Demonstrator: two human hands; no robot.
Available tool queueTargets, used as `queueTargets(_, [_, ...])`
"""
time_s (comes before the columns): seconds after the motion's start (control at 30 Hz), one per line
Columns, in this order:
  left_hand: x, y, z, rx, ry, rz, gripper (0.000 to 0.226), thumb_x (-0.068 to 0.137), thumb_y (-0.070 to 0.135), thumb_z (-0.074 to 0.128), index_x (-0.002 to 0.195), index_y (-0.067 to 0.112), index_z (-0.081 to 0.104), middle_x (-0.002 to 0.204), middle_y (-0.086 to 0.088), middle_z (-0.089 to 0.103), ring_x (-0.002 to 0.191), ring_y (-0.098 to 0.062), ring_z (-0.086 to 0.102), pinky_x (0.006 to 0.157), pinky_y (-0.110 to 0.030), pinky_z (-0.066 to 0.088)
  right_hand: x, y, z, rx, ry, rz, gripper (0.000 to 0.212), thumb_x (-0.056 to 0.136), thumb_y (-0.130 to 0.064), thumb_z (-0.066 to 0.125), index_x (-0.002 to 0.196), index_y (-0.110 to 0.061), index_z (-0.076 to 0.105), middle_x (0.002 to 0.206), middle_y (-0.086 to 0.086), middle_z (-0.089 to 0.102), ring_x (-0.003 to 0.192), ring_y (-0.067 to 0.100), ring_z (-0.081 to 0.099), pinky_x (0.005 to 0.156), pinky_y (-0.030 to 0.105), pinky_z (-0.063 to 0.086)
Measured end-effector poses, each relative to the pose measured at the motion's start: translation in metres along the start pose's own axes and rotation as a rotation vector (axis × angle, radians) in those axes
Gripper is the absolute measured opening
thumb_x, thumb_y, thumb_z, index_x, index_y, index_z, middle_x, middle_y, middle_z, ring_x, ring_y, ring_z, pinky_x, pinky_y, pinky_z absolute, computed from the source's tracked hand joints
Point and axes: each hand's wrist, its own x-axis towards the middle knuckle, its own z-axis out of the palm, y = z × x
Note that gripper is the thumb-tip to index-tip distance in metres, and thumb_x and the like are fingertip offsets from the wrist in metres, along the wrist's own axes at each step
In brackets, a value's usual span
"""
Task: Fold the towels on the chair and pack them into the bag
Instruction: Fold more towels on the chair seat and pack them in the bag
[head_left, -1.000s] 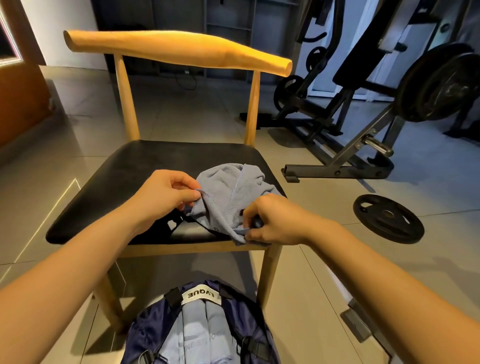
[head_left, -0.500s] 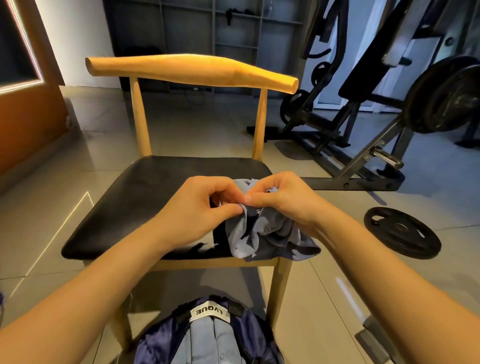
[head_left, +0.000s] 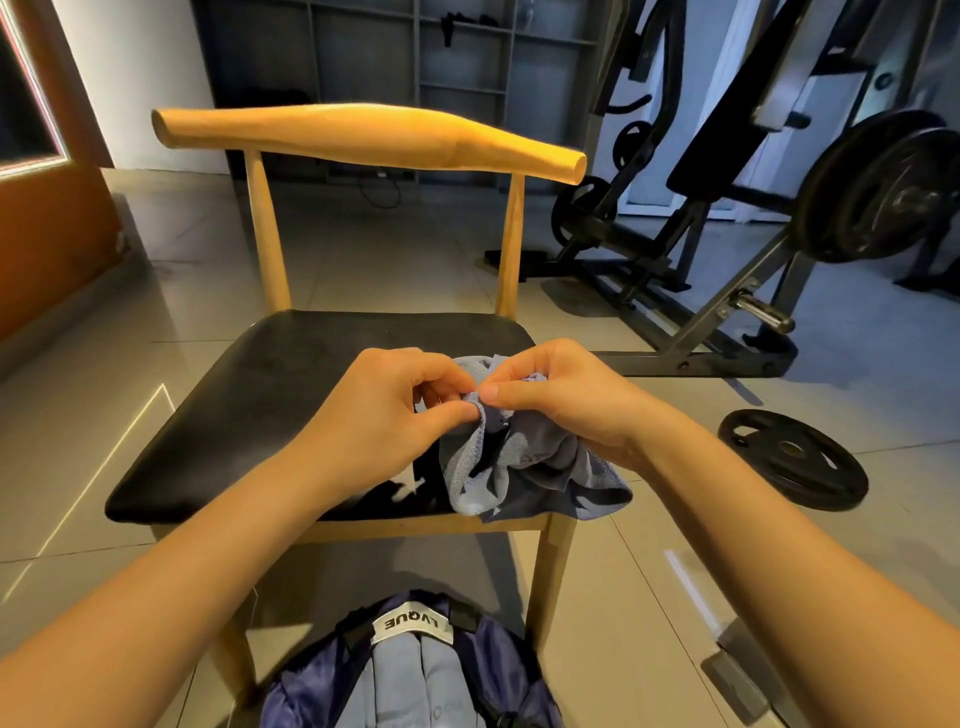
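Head view shows our open navy fabric bag on the floor nearest us, then our left hand and right hand both pinching one edge of the crumpled blue-grey towel over the wooden chair's black padded seat.
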Motion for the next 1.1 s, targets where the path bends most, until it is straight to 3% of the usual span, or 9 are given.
queueTargets(0.1, [0.000,0.001,0.001,0.021,0.003,0.002,0.010,0.087,0.029,0.079,0.096,0.030,0.079,0.083,0.014,0.070,0.077,-0.009,0.065,0.070,-0.037,0.058,0.000,0.002,-0.001,-0.029,0.022,-0.004,0.017,0.093,-0.020,0.071,0.093,-0.006,0.080,0.104,0.030,0.070,0.101,0.048,0.065,0.101,0.063,0.048])
queueTargets(0.23, [-0.001,0.003,-0.001,0.030,-0.026,0.021,0.011,0.087,0.029,0.078,0.097,0.033,0.078,0.083,0.020,0.068,0.083,-0.008,0.064,0.070,-0.031,0.058,-0.001,0.000,0.000,-0.067,0.031,-0.014,0.015,0.095,-0.016,0.070,0.091,-0.003,0.079,0.093,0.013,0.077,0.089,0.024,0.071,0.090,0.038,0.060])
queueTargets(0.4, [0.000,0.002,-0.003,0.002,-0.102,0.015,0.007,0.089,0.026,0.077,0.092,0.032,0.076,0.080,0.017,0.070,0.081,-0.014,0.063,0.069,-0.029,0.053,-0.004,-0.003,0.003,-0.104,0.002,-0.030,0.013,0.093,-0.022,0.073,0.084,-0.014,0.079,0.087,0.003,0.077,0.085,0.011,0.070,0.079,0.021,0.054])
queueTargets(0.5, [0.002,0.001,-0.009,0.024,-0.079,0.013,0.004,0.090,0.023,0.074,0.088,0.026,0.073,0.077,0.012,0.068,0.076,-0.016,0.062,0.066,-0.029,0.052,-0.002,-0.007,-0.004,-0.079,0.072,-0.049,0.019,0.091,-0.028,0.073,0.085,-0.012,0.079,0.090,0.007,0.074,0.088,0.018,0.068,0.079,0.024,0.053])
queueTargets(0.57, [0.006,-0.009,-0.020,0.024,0.012,-0.035,0.005,0.091,0.020,0.074,0.087,0.022,0.072,0.077,0.007,0.067,0.072,-0.014,0.061,0.064,-0.025,0.051,-0.002,-0.005,-0.022,0.092,0.171,-0.019,0.025,0.078,-0.031,0.068,0.086,-0.009,0.076,0.085,0.007,0.068,0.083,0.021,0.064,0.074,0.027,0.050])
queueTargets(0.7, [0.012,-0.040,-0.043,-0.223,0.177,-0.281,0.006,0.093,0.010,0.071,0.089,0.005,0.070,0.074,0.004,0.068,0.066,-0.001,0.057,0.063,-0.011,0.044,-0.005,0.014,-0.058,0.348,0.249,0.030,0.039,0.066,-0.024,0.053,0.097,-0.009,0.071,0.083,0.011,0.061,0.079,0.022,0.058,0.074,0.034,0.046])
queueTargets(0.83, [0.005,-0.073,-0.042,-0.420,0.225,-0.506,0.009,0.094,0.010,0.069,0.086,0.013,0.072,0.065,0.007,0.063,0.057,0.001,0.049,0.063,-0.022,0.037,-0.003,0.035,-0.064,0.304,0.338,0.043,0.044,0.062,-0.014,0.046,0.098,-0.004,0.070,0.094,0.014,0.065,0.088,0.025,0.059,0.077,0.034,0.049])
queueTargets(0.97, [0.003,-0.083,-0.043,-0.418,0.310,-0.550,0.009,0.093,0.012,0.072,0.088,0.019,0.075,0.072,0.008,0.069,0.064,0.002,0.055,0.068,-0.022,0.039,-0.002,0.046,-0.072,0.137,0.360,0.049,0.031,0.082,0.007,0.044,0.100,0.000,0.069,0.101,0.018,0.065,0.095,0.032,0.060,0.079,0.037,0.051])
queueTargets(1.1, [0.003,-0.084,-0.044,-0.392,0.360,-0.528,0.008,0.094,0.016,0.072,0.098,0.020,0.076,0.088,0.005,0.074,0.078,0.001,0.061,0.075,-0.022,0.042,-0.003,0.059,-0.080,0.002,0.434,0.090,0.019,0.090,0.004,0.066,0.106,-0.005,0.072,0.106,0.018,0.071,0.101,0.032,0.067,0.088,0.043,0.058])
